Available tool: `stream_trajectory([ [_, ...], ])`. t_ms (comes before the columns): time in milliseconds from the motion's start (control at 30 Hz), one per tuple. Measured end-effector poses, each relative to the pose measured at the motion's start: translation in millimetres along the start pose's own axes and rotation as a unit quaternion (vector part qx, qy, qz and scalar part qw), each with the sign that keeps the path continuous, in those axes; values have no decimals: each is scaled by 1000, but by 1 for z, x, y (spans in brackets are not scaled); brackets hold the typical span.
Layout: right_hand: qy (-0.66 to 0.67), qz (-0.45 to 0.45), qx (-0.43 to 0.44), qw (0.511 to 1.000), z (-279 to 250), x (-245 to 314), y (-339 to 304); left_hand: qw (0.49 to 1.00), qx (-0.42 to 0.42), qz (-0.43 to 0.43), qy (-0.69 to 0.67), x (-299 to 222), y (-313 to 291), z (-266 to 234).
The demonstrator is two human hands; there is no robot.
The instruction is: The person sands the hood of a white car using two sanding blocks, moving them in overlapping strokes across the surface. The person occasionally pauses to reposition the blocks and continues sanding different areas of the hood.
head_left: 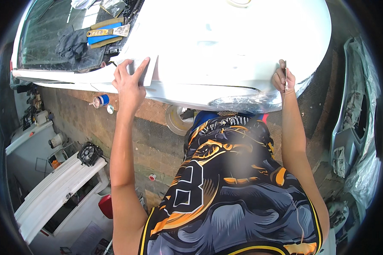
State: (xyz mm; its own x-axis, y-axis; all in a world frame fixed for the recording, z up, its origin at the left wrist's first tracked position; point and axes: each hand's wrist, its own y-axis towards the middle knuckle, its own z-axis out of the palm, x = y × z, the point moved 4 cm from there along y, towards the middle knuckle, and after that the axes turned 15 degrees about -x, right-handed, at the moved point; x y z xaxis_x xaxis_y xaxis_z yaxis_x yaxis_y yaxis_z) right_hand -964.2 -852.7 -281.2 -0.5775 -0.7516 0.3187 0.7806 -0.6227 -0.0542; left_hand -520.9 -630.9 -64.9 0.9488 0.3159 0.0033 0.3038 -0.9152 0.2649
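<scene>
As the left hand (130, 84) seemingly positions a grasped plate (151, 73) at ten o'clock, the right hand (282, 80), pinching a strip (285, 71), likely needs steadiness.

A black fan (90, 154) (many-bladed) sits at one end of a white panel (51, 192).

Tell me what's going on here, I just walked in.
A person is standing beside a white car, working bare-handed. Their left hand is on a flat pale piece at the car's near edge; whether it is gripped or just pressed is unclear. The right hand holds up a thin strip, seen edge-on. Near the windshield, a scraper lies across a blue piece, beside a bunched dark cloth. Clear plastic film covers part of the car's near side.
</scene>
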Motion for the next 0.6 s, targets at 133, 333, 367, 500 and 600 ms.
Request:
stream_trajectory([
  [133,7,-5,5,1000,4,0,0,1000,6,-7,0,2,1,2],
  [333,4,-7,2,1000,5,0,0,1000,9,-11,8,5,0,5],
  [367,2,-8,0,1000,4,0,-1,1000,9,-12,7,4,0,5],
  [500,-11,-7,-5,1000,5,1,-1,1000,11,-12,18,4,1,6],
  [600,6,-26,0,1000,11,0,1,1000,0,-5,17,5,-2,6],
])
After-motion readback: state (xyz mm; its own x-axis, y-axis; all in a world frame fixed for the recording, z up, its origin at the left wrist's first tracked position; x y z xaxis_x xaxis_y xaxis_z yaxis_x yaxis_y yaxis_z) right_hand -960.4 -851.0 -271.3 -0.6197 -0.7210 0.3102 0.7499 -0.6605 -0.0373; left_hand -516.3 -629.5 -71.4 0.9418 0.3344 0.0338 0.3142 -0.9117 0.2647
